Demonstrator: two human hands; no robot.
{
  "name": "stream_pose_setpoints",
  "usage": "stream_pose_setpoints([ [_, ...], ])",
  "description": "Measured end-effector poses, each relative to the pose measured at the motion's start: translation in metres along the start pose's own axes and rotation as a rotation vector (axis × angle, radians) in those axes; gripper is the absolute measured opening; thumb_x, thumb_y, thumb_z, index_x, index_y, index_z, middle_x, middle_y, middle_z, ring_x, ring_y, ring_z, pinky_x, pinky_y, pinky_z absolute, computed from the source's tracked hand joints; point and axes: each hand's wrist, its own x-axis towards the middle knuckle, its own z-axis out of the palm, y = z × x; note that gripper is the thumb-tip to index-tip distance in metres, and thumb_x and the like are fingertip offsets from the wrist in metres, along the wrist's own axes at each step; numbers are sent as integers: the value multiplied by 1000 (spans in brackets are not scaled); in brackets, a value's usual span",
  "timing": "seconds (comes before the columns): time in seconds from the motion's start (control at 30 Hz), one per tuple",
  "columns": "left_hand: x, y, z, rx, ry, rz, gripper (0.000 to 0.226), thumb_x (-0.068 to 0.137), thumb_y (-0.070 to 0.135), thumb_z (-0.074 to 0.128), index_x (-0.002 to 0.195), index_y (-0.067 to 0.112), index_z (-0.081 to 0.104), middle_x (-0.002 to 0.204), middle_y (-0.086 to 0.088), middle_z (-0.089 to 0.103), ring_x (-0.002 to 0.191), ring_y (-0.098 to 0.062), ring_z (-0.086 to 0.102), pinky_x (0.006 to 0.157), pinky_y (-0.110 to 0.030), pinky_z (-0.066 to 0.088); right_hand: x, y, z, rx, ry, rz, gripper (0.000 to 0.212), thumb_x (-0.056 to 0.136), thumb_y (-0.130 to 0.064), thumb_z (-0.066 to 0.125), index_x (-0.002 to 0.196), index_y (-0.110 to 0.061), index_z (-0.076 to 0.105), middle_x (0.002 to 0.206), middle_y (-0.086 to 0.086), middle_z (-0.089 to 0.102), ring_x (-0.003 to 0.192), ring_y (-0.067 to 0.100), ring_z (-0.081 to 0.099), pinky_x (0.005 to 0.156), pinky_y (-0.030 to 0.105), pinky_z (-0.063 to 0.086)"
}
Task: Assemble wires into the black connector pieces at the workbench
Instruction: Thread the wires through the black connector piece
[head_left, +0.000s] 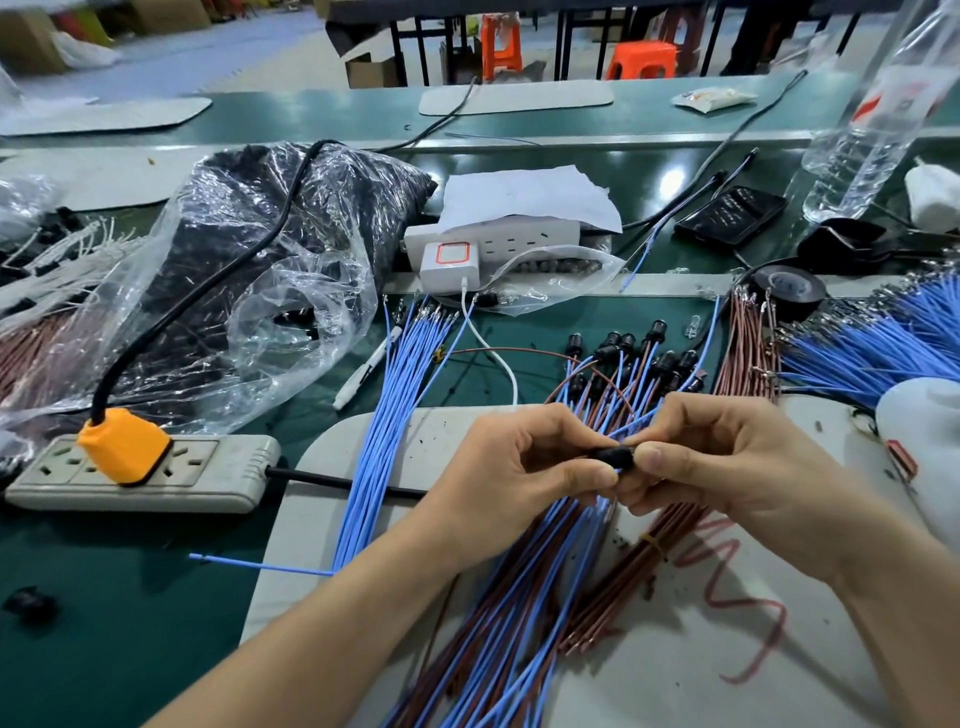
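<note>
The left grip (511, 467) and the right grip (727, 462) meet above the grey mat (322, 519), with their fingertips almost touching each other. Between them is one black connector piece (613, 456). The left grip pinches one end of it with thumb and forefinger, and the right grip pinches the other end, its thumb nail facing the camera. A blue wire (631, 426) comes out from the piece and goes up behind the fingers of the right grip. It seems the right grip holds this wire also, but the fingers cover the place, so I cannot tell it surely.

Directly under both grips lies a mixed sheaf of blue and brown wires (519, 597), which runs toward the person. Just below the right grip is a brown bundle (623, 587) tied with a yellow band (652, 543). Beyond the grips, on the far side, lie finished pieces (639, 358): black connectors with blue and brown wires already in them.

To the left of the left grip a loose fan of blue wires (384, 415) lies across the edge of the mat and the green counter (104, 649). Further left is a grey power strip (208, 473) with an orange plug (124, 447) in it, and behind that a clear plastic bag (249, 249) with dark parts inside. To the right of the right grip, well apart, lie a heap of blue wires (857, 353) and a row of brown wires (748, 343)
</note>
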Motion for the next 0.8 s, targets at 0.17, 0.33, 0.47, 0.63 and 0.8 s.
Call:
stream_pose_setpoints([
  [0.17,0,-1,0,25,9,-24,18,75,-4,70,82,12,65,74,-4,69,65,-9,64,68,-20,54,1,2,2,21,0,32,10,55,-16,75,62,-10,71,68,26,68,59,28,69,56,29,57],
  [0.33,1,-2,-2,101,-8,-39,20,74,1,73,80,18,65,71,7,68,64,-5,63,66,-17,50,2,4,2,6,24,36,10,63,-2,69,66,3,61,66,28,66,56,28,68,54,28,57],
  [0.47,1,-1,-1,235,52,9,10,80,9,73,87,14,67,78,-4,69,68,-15,63,72,-34,55,2,4,8,-45,66,-55,10,67,-7,66,69,1,60,63,18,67,55,20,66,54,22,54],
  [0.63,3,4,0,576,93,257,20,83,26,67,92,9,72,77,5,62,69,-6,56,67,-22,46,1,3,12,-125,73,-200,18,70,-12,67,76,3,60,60,10,66,54,14,60,55,18,49],
  [0.8,4,5,-4,493,233,308,18,84,23,66,96,11,72,82,3,59,76,-11,55,71,-19,44,1,-4,0,-28,212,-344,8,72,-16,72,71,-13,65,58,7,61,55,16,57,56,21,50],
])
